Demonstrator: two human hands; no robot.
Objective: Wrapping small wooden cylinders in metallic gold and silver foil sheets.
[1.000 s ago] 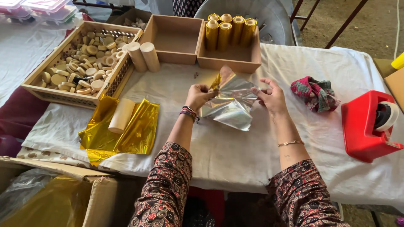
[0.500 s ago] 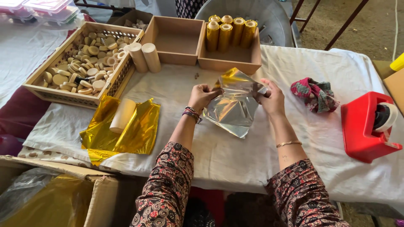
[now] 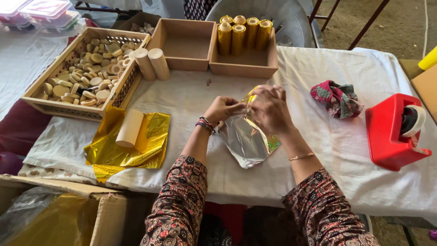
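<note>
A sheet of shiny foil (image 3: 246,141), silver on the side facing the camera and gold at its upper edge, lies near the middle of the white cloth-covered table (image 3: 355,155), its upper part gathered between both hands. The left hand (image 3: 223,109) pinches the foil's upper left edge with curled fingers; the right hand (image 3: 270,108) is cupped over the top of the sheet, fingers bent down onto it. Whatever the foil wraps is hidden beneath the hands and cannot be made out. To the left, a bare wooden cylinder (image 3: 129,128) rests on a flat gold foil sheet (image 3: 145,146). Behind it stands a wooden tray of small wooden discs (image 3: 82,73), with two more wooden cylinders (image 3: 151,64) leaning against its corner. Two open wooden boxes follow: an empty box (image 3: 184,43) and a box holding gold-wrapped cylinders (image 3: 241,34). To the right lie a crumpled patterned cloth (image 3: 336,98) and a red tape dispenser (image 3: 393,130). A cardboard carton (image 3: 59,218) is cut off at the lower left. Bare ground shows beyond the table.
</note>
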